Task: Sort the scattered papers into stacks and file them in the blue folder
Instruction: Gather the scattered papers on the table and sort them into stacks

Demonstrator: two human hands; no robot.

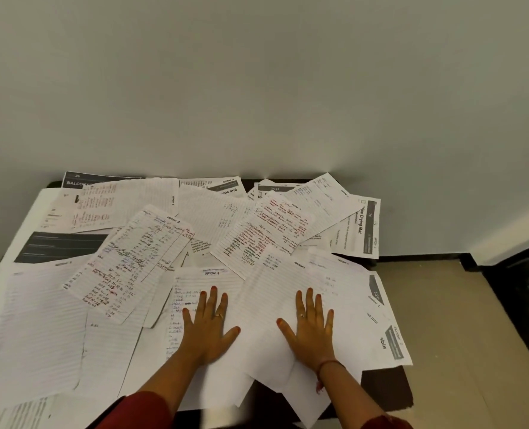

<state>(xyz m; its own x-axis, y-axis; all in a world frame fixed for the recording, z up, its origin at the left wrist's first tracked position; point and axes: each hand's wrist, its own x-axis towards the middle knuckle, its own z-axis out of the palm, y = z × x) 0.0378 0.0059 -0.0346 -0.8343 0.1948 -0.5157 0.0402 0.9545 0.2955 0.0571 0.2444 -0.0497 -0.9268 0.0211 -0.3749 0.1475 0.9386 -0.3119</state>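
Several scattered papers (pixel 127 261) cover a dark table (pixel 386 388): lined handwritten sheets and printed pages, overlapping at all angles. My left hand (pixel 209 325) lies flat with spread fingers on a lined sheet headed "Section 4" (pixel 192 286) near the front middle. My right hand (pixel 311 328) lies flat with spread fingers on a mostly blank lined sheet (pixel 281 283) just to the right. Neither hand grips anything. No blue folder is in view.
A plain pale wall (pixel 257 88) stands right behind the table. Printed pages (pixel 362 227) hang over the table's right edge. Tiled floor (pixel 461 320) with a dark skirting lies to the right.
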